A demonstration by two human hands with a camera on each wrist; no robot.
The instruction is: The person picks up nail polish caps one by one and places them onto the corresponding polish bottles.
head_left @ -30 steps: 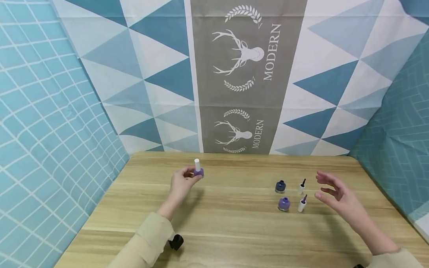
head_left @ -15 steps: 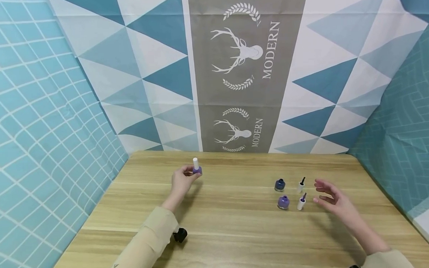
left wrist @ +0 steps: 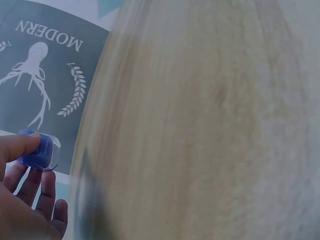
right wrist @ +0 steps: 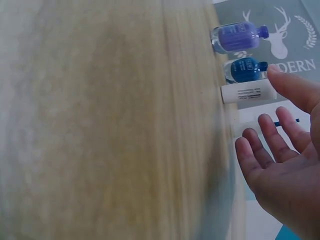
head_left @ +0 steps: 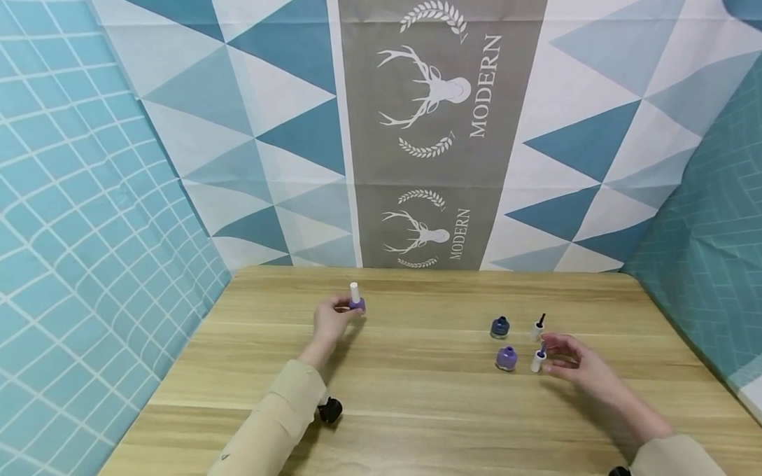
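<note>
Between the thumb and fingers of the left hand point(head_left: 330, 319), a capped purple polish bottle point(head_left: 356, 302) is pinched at the far left of the wooden table point(head_left: 425, 418), in the same spot as a second ago. The right hand point(head_left: 571, 362) has dropped and come in: its fingers, earlier spread in the air, now close loosely on the nearer white brush cap point(head_left: 537, 361). Just beyond the fingertips stands a second brush cap point(head_left: 538, 326); left of them sit an open purple bottle point(head_left: 505, 358) and an open dark blue bottle point(head_left: 499, 326).
</note>
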